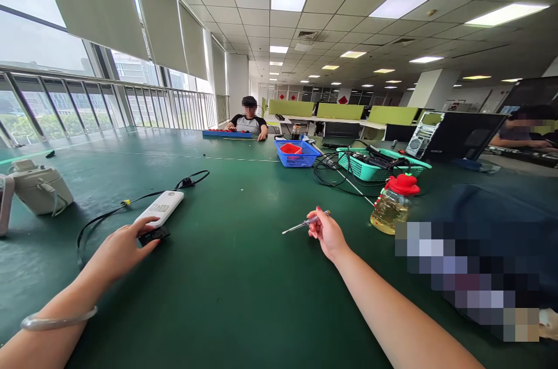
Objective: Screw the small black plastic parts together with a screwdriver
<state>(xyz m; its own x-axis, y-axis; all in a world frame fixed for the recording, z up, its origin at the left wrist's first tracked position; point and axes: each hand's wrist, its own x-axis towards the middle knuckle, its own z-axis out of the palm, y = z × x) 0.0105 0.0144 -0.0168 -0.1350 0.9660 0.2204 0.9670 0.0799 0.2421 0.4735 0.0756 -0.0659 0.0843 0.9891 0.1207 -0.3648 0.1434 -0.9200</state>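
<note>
Counted on the green mat point(235, 287): two hands, one screwdriver, one strip, one plug, one cable, two baskets, one jar, one white case

Right hand point(326, 233) pinched narrow on the screwdriver point(303, 224), held just above the mat near its middle. Thin metal shaft pointing left, clear handle between thumb and fingers.

Left hand point(124, 247) lying flat and fairly wide, fingers laid over the plug point(153, 235), a small black block, resting rather than gripping. Thumb just beside the near end of the strip point(160, 207). Strip of white plastic, long, with rounded corners, flat on the mat. Cable point(187, 183) black and thin, looping from beyond the strip round to the left. One smooth, clear bangle point(58, 321) on the left wrist.

Further off to the right:
- Blue basket point(305, 160) of plastic mesh, squarish, with one red tray point(290, 149) inside.
- Teal basket point(383, 168) of the same mesh, longer, filled with black leads.
- Jar point(390, 215) nearer than the teal basket and just beside it: clear, rounded, holding yellowish liquid, with a red lid.

At the left edge, the white case point(39, 189), boxy, with a strap.

Across the mat, one person point(249, 119) seated behind a long blue tray point(226, 133), and a second at the right behind a dark monitor point(457, 135)
</note>
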